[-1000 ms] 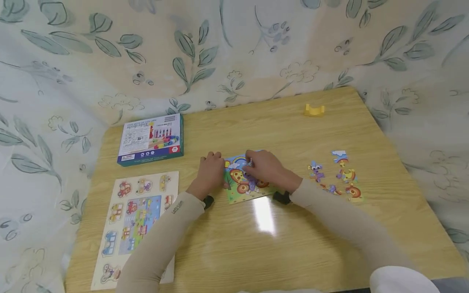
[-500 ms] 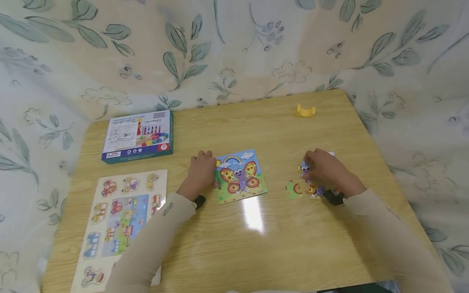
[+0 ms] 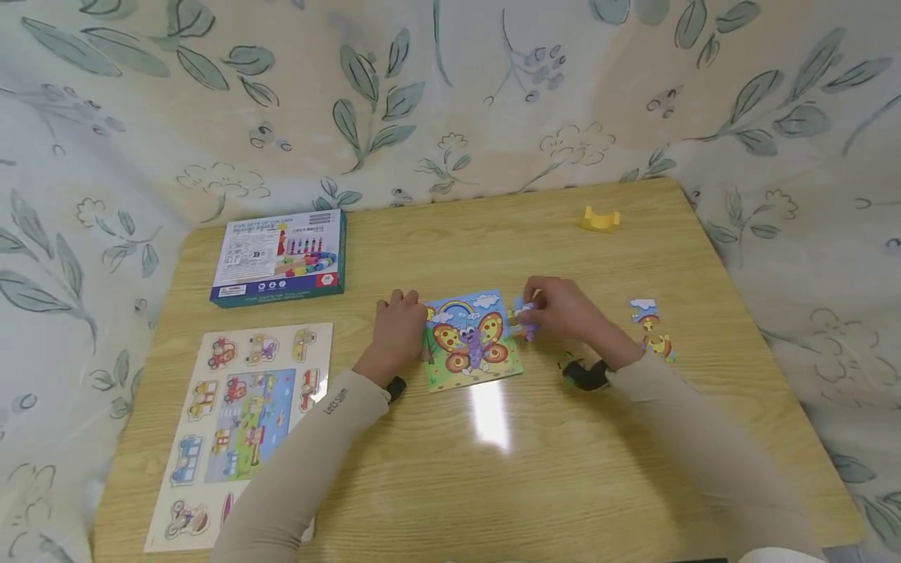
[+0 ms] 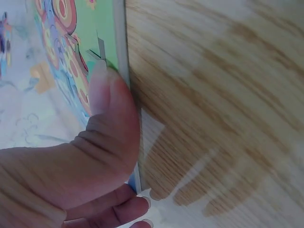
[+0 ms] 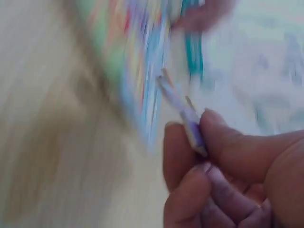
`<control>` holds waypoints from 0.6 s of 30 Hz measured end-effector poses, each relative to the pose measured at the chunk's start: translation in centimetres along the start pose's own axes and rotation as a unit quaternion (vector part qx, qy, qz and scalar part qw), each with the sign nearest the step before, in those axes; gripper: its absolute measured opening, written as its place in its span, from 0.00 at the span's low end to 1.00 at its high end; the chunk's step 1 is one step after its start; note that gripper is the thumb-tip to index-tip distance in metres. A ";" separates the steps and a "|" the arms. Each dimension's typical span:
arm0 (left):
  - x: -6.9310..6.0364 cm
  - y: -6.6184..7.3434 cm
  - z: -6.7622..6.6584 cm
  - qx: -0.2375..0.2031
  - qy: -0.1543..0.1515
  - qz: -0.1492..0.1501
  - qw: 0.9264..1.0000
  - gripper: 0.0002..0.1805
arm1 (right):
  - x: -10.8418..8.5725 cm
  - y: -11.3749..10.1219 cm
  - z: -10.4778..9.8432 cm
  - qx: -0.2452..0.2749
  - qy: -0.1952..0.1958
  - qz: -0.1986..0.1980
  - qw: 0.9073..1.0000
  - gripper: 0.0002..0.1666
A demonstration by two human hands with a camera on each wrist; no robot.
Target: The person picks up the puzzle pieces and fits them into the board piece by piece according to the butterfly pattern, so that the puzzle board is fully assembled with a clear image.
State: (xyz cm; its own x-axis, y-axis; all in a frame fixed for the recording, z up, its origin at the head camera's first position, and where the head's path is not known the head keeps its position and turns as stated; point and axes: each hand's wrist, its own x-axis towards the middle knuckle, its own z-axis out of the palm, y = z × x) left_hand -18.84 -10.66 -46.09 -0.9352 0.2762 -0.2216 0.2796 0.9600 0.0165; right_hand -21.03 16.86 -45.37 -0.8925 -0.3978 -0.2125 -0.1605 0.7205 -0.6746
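Observation:
A butterfly jigsaw puzzle board [image 3: 473, 341] lies on the wooden table in front of the person. My left hand [image 3: 399, 335] holds its left edge; in the left wrist view the thumb [image 4: 114, 97] presses on the picture near the rim, with fingertips [image 4: 135, 209] showing past the corner. To the right of the board, my right hand [image 3: 565, 310] pinches a small purple-and-blue jigsaw piece [image 3: 524, 319] between thumb and fingers. Seen edge-on and blurred in the right wrist view, the piece [image 5: 192, 128] is apart from the board.
Several loose jigsaw pieces [image 3: 644, 310] lie to the right, some partly hidden by the right wrist. A large vehicle peg puzzle [image 3: 317, 344] is at the left, partly under the left sleeve. Behind it stands a boxed toy set [image 3: 278, 258]. A yellow curved piece [image 3: 601, 220] sits near the back edge.
My right hand went from the board to the loose pieces on the right, picked up a purple piece and brought it back beside the board. My left hand stayed at the board's left edge.

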 end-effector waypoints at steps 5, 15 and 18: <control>0.0 0.0 -0.1 0.003 0.003 -0.005 1.000 0.31 | 2.3 -3.7 3.8 0.047 -0.043 -0.012 0.998 0.12; 0.2 0.4 0.1 -0.001 0.009 -0.006 1.000 0.29 | 3.6 -4.3 6.0 -0.026 -0.033 -0.002 0.999 0.15; 0.2 0.5 0.0 -0.001 0.013 -0.004 1.000 0.28 | 3.7 -4.6 6.2 -0.057 -0.031 0.001 0.998 0.17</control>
State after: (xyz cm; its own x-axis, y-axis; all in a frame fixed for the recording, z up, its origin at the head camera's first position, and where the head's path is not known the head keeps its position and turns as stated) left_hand -18.89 -10.15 -46.08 -0.9428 0.2692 -0.1967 0.2713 0.9624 0.0168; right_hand -21.00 8.58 -47.42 -0.8660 -0.4283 -0.2583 -0.2095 0.7796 -0.5902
